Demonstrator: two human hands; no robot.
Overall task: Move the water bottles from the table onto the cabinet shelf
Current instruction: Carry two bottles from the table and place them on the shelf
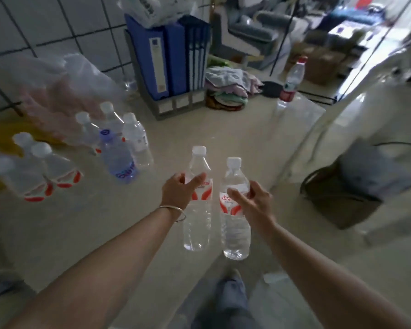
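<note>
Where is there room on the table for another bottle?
Bare tabletop lies between the blue binders and the two held bottles, reaching the red-capped bottle. The left side is crowded with bottles and plastic bags.

Little print can be made out. The bottle right of centre (235, 210) carries red Chinese characters on its white-and-red label, too blurred to read. The blue-tinted bottle at centre left (119, 157) has white lettering low on its side, also unreadable. The blue binder at upper centre (152, 58) bears a white spine label whose print is too small to tell.
</note>
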